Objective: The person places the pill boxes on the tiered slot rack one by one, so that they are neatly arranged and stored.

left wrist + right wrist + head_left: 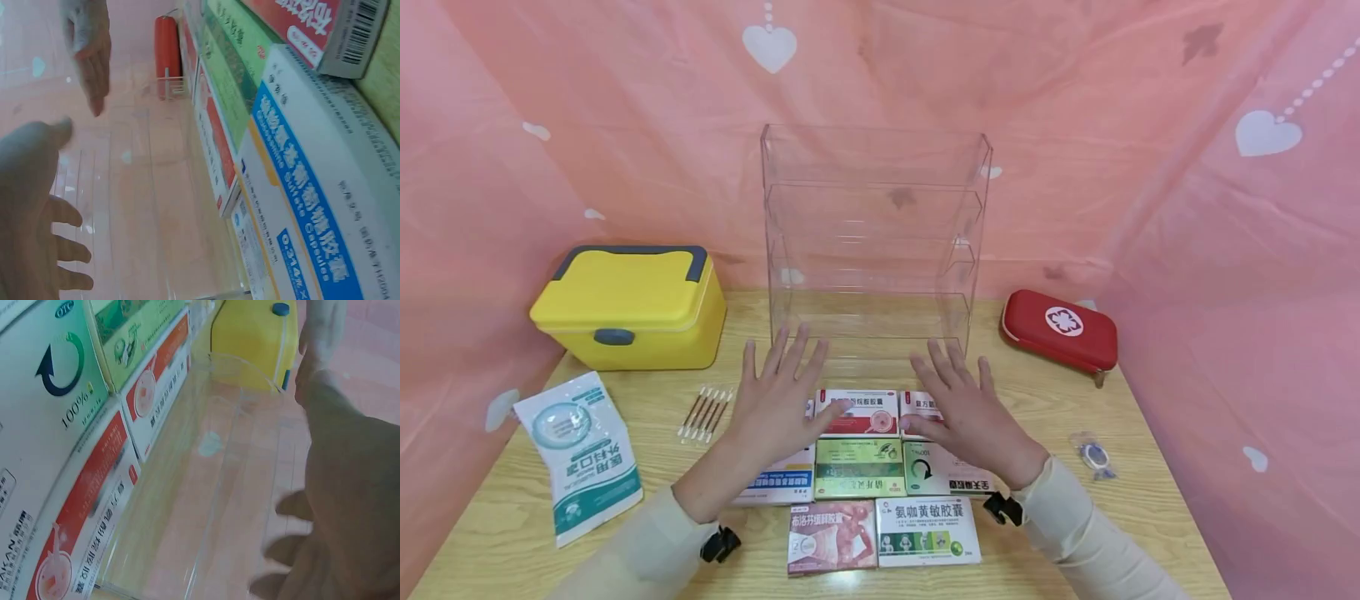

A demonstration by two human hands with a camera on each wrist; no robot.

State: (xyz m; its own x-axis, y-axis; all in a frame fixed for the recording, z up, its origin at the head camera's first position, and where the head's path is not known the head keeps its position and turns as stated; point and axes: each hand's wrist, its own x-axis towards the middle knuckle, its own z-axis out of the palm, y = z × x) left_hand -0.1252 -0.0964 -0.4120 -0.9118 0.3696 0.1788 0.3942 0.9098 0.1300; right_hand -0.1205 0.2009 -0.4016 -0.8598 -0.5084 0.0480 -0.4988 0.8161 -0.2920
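Nearest the person, two medicine boxes lie flat at the front table (1157, 517) edge: a pink one (832, 537) and a white and green one (928, 531), labels up so they can be read. Behind them more boxes sit edge to edge in tidy rows, among them a green box (860, 467) and a red-striped box (859, 412). Both hands hover palm down over these rows, fingers spread and straight, holding nothing; the left hand (777, 400) is above the blue-and-white box (778, 479), the right hand (964, 414) above the white box with the arrow (936, 471). Just beyond stands a clear tiered shelf (874, 237), open toward the boxes. A yellow case (632, 307) and a red pouch (1060, 329) flank it.
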